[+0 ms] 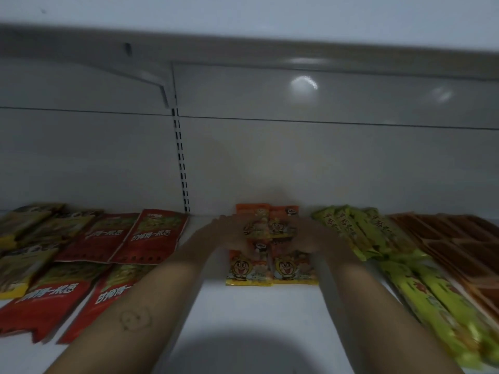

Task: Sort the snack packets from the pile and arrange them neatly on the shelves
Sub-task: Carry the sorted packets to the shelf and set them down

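So, left hand (222,233) and right hand (310,238) both sit on the orange-yellow packets (249,271) mid-shelf (256,319) (about four visible). It's too blurry to tell if the fingers pinch or press. Four red packets (151,236) lie to the left, and the green packets (359,233) to the right are uncountable.

Backdrop ahead of me.
Grey back panel (337,163), slotted upright (181,163) left of centre, glare spot (303,83) high up.

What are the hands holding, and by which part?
Both appear to hold one orange-and-yellow packet between them: the left hand at its left edge, the right hand at its right edge. Blur hides the exact finger placement.
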### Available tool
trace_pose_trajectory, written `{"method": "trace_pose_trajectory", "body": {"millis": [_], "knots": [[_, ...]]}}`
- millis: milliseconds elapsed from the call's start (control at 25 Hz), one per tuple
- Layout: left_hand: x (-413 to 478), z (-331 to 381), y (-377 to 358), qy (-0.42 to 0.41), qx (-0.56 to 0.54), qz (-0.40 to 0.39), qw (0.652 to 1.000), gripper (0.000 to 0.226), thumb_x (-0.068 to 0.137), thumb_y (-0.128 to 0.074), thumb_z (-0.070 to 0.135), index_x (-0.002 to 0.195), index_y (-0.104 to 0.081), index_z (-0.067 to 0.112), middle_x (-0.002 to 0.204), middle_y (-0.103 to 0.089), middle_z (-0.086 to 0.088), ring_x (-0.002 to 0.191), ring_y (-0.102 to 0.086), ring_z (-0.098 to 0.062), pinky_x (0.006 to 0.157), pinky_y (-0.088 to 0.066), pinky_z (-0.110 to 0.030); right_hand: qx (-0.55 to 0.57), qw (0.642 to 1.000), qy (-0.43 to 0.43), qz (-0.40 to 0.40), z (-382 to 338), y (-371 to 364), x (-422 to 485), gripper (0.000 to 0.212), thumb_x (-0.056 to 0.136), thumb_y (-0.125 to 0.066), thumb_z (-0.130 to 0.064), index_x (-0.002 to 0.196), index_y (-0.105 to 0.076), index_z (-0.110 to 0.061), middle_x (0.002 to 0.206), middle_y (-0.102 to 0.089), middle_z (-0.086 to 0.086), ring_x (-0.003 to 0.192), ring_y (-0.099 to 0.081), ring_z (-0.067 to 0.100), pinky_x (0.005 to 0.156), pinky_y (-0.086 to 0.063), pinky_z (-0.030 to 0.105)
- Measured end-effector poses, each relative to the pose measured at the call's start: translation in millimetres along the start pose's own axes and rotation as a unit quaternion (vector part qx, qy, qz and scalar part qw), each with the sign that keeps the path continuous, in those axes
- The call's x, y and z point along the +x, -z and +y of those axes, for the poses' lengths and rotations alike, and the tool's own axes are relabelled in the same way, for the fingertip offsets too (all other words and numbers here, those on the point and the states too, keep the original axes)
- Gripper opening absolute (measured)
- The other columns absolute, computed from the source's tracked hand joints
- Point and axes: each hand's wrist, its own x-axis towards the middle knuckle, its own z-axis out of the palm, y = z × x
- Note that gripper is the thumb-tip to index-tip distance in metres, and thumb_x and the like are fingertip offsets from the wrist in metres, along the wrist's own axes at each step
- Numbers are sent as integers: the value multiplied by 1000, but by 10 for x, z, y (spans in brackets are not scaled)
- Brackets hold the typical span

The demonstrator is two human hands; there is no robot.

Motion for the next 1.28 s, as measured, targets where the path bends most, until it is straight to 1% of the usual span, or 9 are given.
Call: {"method": "trace_pose_trajectory", "body": {"millis": [80,280,480,680,800,880,960,1080,1280], "knots": [[27,188,-36,6,15,5,1000,117,61,-85,58,154,-14,42,159,-28,-2,143,-28,-35,116,-27,-49,2,1000,-10,13,112,88,-4,102,59,-86,-53,147,-36,-36,142,-50,4,131,-47,29,107,-42,44],[24,211,-41,16,8,13,1000,112,61,-78,68,152,-16,45,157,-34,0,143,-30,-32,116,-25,-51,-15,999,-3,29,834,-112,863,124,20,-68,-93,134,-32,-60,140,-52,-2,125,-51,27,98,-48,48],[-480,43,124,43,31,101,993,90,80,-66,64,153,-19,41,153,-37,-6,142,-28,-31,115,-24,-50,-7,995,74,61,-255,258,-277,100,74,-76,-55,153,-17,-40,156,-20,14,143,-19,38,113,-27,51],[-1351,-816,302,74,39,149,985,83,76,-79,48,147,-39,33,147,-48,5,136,-42,-17,110,-32,-26,29,976,217,-23,-1152,-326,-404,94,74,-79,-47,151,-27,-35,153,-37,4,137,-40,23,103,-38,31],[-1824,-1293,498,109,27,110,988,89,73,-82,48,148,-37,33,142,-44,17,132,-45,-13,107,-35,-24,28,966,248,-71,-1592,-665,-417,85,68,-84,-48,142,-44,-40,137,-53,-11,119,-54,11,83,-43,19],[-1976,-1677,642,127,23,69,989,96,72,-84,46,151,-30,34,144,-37,19,136,-40,-13,108,-30,-22,11,967,244,-76,-1875,-876,-351,90,58,-80,-67,138,-46,-42,136,-54,-16,123,-52,10,97,-43,24],[-1993,-2023,751,128,26,15,991,112,61,-88,52,152,-24,39,152,-32,18,139,-37,-16,114,-31,-31,-50,969,234,-60,-2134,-1038,-253,112,49,-67,-86,147,-30,-44,154,-37,-6,141,-35,22,114,-31,41],[-1894,-2303,752,131,71,-56,987,120,58,-88,56,154,-16,40,160,-26,7,143,-33,-26,113,-35,-42,-145,968,183,-90,-2420,-1185,-256,111,68,-64,-78,154,-6,-40,164,0,4,150,0,29,120,-3,54],[-1742,-2269,627,48,94,-92,990,111,70,-77,60,153,-6,45,164,-11,8,148,-21,-22,116,-29,-38,-153,970,125,-144,-2342,-1109,-278,107,69,-67,-74,154,-13,-40,164,2,-5,150,-7,23,121,-14,47]]}}
